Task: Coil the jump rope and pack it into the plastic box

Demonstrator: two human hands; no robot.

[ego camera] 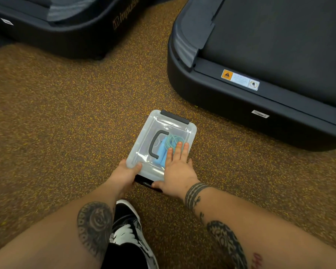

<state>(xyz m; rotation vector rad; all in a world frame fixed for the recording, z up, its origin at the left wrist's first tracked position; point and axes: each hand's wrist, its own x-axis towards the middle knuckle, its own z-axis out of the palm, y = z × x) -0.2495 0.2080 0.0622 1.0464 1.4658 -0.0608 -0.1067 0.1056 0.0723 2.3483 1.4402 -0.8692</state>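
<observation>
A clear plastic box point(161, 146) is seen on the speckled rubber floor point(66, 117), between two black treadmill bases point(260, 105). Its lid point(144, 140), with a dark handle point(155, 144), is set in place. The coiled blue jump rope point(168, 146) is seen through the lid, inside the box. The near left corner is clamped by the left hand point(124, 175). The right hand point(177, 171) is laid flat on the lid, its grip spread apart, thumb at the near latch point(146, 183).
</observation>
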